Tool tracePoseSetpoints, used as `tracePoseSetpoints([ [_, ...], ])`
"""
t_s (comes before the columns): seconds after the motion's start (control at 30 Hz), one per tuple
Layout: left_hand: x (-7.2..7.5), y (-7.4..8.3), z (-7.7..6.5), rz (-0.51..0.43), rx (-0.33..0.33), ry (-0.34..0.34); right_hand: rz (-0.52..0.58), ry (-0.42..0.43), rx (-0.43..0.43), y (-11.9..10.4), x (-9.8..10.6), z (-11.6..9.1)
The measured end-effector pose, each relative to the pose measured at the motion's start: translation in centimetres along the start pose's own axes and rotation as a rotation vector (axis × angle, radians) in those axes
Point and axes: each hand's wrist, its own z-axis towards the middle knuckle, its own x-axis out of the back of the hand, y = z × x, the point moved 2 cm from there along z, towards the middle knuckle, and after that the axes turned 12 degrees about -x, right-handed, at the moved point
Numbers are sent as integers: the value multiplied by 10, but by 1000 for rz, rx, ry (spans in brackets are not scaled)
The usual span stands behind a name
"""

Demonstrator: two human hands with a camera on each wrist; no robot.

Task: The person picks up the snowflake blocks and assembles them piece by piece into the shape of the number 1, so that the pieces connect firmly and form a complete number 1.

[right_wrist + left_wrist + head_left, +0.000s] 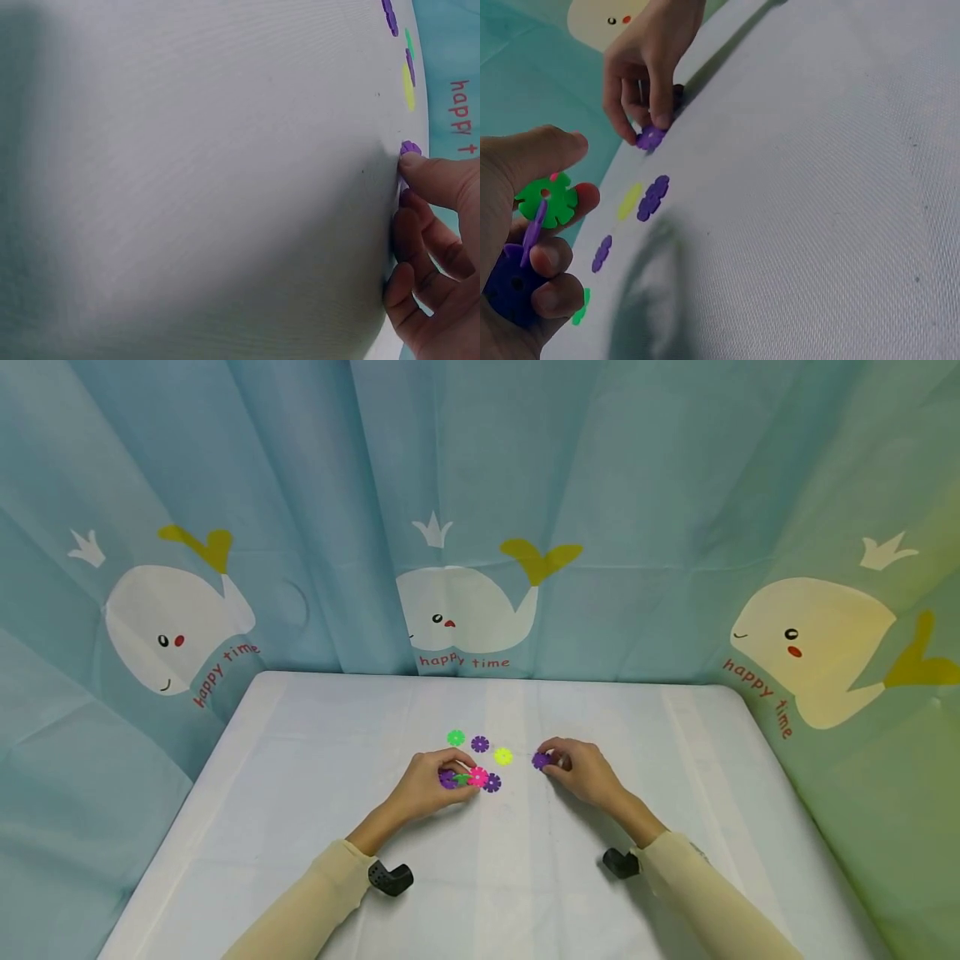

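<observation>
Curled around a small chain of linked flower-shaped plastic discs, my left hand [420, 787] is raised off the table. A pink disc [477, 777], a green disc [546, 201] and purple discs [514, 283] make up the chain; fingers partly cover it. Farther right, my right hand [588, 770] pinches a purple flower disc [540, 761] between thumb and finger, close over the tabletop. Another bit of purple shows by its index finger in the right wrist view. Near the left hand lie a loose purple disc [492, 782] and a yellow disc [503, 757].
Behind the left hand, a green disc [456, 737] and another purple disc [480, 743] lie flat on the white-covered table [315, 718]. A blue curtain [637, 527] with whale prints hangs along the back and sides. Black devices [392, 878] sit at both wrists.
</observation>
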Motion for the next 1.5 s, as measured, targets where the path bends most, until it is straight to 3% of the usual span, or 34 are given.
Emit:
tracePoseSetpoints([
  [0.5, 5, 1, 4, -17, -4, 5, 94, 35, 9, 2, 8, -2],
  [0.83, 9, 7, 8, 12, -6, -25, 275, 28, -12, -1, 32, -10],
  [1.13, 26, 17, 17, 16, 38, -54, 377, 6, 5, -7, 64, -19],
  [1.5, 31, 20, 25, 26, 15, -99, 385, -14, 3, -14, 73, -19],
])
